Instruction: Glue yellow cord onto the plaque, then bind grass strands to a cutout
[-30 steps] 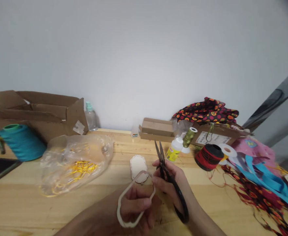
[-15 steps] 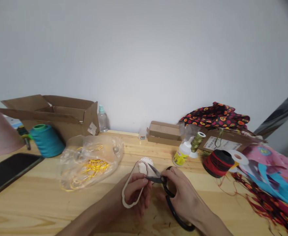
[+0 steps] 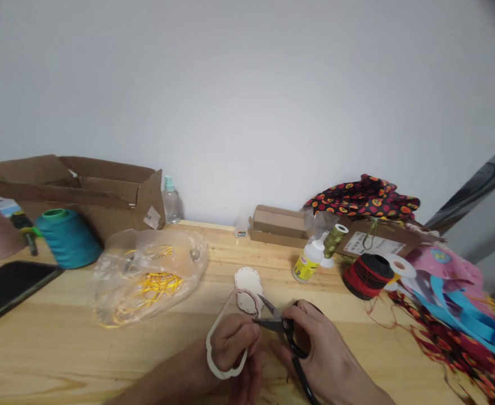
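My left hand [image 3: 235, 337] is closed in a pinch, with a thin white scalloped frame [image 3: 209, 353] looped around it. What its fingertips pinch is too small to make out. A dark reddish thread [image 3: 244, 291] curves from the frame's top across a white scalloped plaque [image 3: 248, 278], which lies on the table just beyond. My right hand [image 3: 321, 343] grips black-handled scissors [image 3: 288, 325] through the handles. The blades are apart and point left, the lower tip at my left fingertips and the upper one beside the plaque.
On the left are a phone [image 3: 13, 289], a teal thread cone [image 3: 68, 239], an open carton [image 3: 82, 194] and a plastic bag [image 3: 123, 247] with yellow cord. Rightward stand a glue bottle [image 3: 309, 261], a red-black spool [image 3: 366, 277] and blue ribbon [image 3: 462, 309]. A small box [image 3: 278, 225] sits by the wall.
Both hands have drawn slightly down toward me, with the frame and scissors. More of the plaque now shows. The view has shifted a little, so the table items appear moved left.
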The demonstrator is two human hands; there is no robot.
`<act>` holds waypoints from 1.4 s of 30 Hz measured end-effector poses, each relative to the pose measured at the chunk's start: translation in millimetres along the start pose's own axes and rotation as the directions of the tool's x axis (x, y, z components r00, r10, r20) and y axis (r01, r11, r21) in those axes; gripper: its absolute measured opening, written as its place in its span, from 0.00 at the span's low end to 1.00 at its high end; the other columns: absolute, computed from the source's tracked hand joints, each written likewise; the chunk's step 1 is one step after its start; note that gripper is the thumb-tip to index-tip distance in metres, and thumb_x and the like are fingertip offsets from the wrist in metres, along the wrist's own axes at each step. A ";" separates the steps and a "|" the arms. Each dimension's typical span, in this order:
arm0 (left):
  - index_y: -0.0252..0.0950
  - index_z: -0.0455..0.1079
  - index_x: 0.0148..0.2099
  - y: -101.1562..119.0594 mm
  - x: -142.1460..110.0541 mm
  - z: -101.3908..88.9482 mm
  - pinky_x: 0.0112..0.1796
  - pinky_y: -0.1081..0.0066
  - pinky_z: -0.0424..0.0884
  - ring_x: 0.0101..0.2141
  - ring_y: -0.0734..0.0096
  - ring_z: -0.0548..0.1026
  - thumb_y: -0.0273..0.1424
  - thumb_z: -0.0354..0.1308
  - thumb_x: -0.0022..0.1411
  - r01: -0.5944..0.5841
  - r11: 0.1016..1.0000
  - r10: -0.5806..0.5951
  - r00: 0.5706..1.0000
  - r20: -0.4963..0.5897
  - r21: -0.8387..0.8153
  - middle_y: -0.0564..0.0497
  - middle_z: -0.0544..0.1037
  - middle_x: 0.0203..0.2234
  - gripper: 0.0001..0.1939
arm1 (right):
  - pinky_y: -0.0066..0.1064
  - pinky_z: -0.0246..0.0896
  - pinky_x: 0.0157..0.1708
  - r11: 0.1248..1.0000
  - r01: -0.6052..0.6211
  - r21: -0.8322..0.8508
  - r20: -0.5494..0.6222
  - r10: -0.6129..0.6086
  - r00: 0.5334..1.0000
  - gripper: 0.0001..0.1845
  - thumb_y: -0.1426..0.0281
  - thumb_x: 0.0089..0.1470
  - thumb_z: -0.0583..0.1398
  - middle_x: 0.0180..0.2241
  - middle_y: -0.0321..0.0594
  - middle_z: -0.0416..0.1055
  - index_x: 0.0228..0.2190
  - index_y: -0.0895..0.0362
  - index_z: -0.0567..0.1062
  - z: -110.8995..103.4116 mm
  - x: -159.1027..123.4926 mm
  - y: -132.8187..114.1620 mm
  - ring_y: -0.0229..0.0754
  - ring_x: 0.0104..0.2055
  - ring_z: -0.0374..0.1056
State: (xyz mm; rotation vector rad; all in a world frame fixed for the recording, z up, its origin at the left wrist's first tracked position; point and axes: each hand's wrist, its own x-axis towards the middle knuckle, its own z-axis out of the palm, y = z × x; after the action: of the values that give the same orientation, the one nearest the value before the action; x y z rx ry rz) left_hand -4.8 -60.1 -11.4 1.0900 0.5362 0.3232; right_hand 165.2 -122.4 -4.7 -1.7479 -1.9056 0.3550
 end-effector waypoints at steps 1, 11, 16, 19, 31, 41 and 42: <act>0.36 0.56 0.23 -0.6 0.6 1.1 0.09 0.82 0.53 0.07 0.79 0.62 0.43 0.49 0.52 0.009 1.000 -0.009 1.000 -0.007 0.001 0.53 0.70 0.09 0.16 | 0.28 0.55 0.28 1.000 -0.014 -0.014 -0.010 0.014 1.000 0.09 0.73 0.42 0.58 0.29 0.36 0.63 0.31 0.53 0.69 1.3 -1.7 0.5 0.40 0.31 0.61; 0.38 0.54 0.17 -5.6 3.0 -1.0 0.16 0.77 0.60 0.14 0.75 0.68 0.48 0.47 0.51 -0.113 0.994 0.112 0.991 0.079 0.011 0.53 0.72 0.11 0.21 | 0.29 0.56 0.29 0.985 -0.162 -0.056 -0.092 0.156 0.983 0.08 0.69 0.42 0.60 0.28 0.36 0.64 0.29 0.53 0.70 5.8 7.0 -0.4 0.41 0.31 0.62; 0.38 0.51 0.14 -12.7 7.5 6.9 0.18 0.74 0.61 0.14 0.75 0.67 0.52 0.48 0.47 -0.169 0.985 0.171 0.983 0.068 -0.033 0.50 0.71 0.13 0.25 | 0.28 0.56 0.26 0.991 -0.126 0.032 -0.116 0.129 0.985 0.10 0.67 0.41 0.61 0.26 0.36 0.63 0.30 0.54 0.70 1.1 1.0 4.8 0.40 0.28 0.61; 0.37 0.52 0.15 -11.3 11.7 4.2 0.21 0.72 0.64 0.16 0.73 0.68 0.52 0.50 0.46 -0.192 0.981 0.193 0.980 0.058 -0.021 0.49 0.71 0.15 0.24 | 0.27 0.57 0.26 0.997 -0.053 0.051 -0.064 0.056 0.996 0.12 0.68 0.41 0.61 0.26 0.36 0.63 0.32 0.54 0.71 -1.2 -7.2 5.0 0.39 0.28 0.61; 0.37 0.56 0.14 -8.6 -3.3 14.5 0.23 0.75 0.63 0.18 0.74 0.66 0.48 0.44 0.53 -0.224 0.953 0.220 0.974 0.044 0.203 0.49 0.70 0.14 0.24 | 0.28 0.56 0.25 0.986 -0.158 -0.044 -0.127 0.151 0.980 0.12 0.64 0.40 0.61 0.26 0.36 0.64 0.31 0.53 0.72 -0.5 1.9 14.1 0.40 0.27 0.62; 0.38 0.50 0.13 -11.0 11.5 5.0 0.20 0.73 0.62 0.16 0.74 0.66 0.53 0.47 0.47 -0.195 0.980 0.191 0.977 0.096 0.033 0.49 0.68 0.13 0.26 | 0.26 0.54 0.24 1.000 0.012 -0.001 0.015 -0.012 1.000 0.12 0.69 0.42 0.60 0.25 0.36 0.63 0.33 0.54 0.72 -4.3 -12.3 2.0 0.37 0.26 0.61; 0.38 0.50 0.13 -11.6 11.0 5.4 0.20 0.74 0.61 0.16 0.75 0.66 0.52 0.47 0.48 -0.195 0.980 0.190 0.977 0.101 0.046 0.50 0.68 0.13 0.26 | 0.26 0.55 0.24 1.000 0.000 -0.005 0.011 0.000 1.000 0.11 0.69 0.42 0.60 0.25 0.36 0.63 0.33 0.54 0.72 -4.4 -11.8 1.1 0.37 0.26 0.61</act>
State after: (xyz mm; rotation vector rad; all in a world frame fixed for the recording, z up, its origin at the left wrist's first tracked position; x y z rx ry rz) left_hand 7.2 -63.7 -22.8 1.2083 0.3561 0.4248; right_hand 168.8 -134.5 -4.0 -1.7529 -1.9156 0.3605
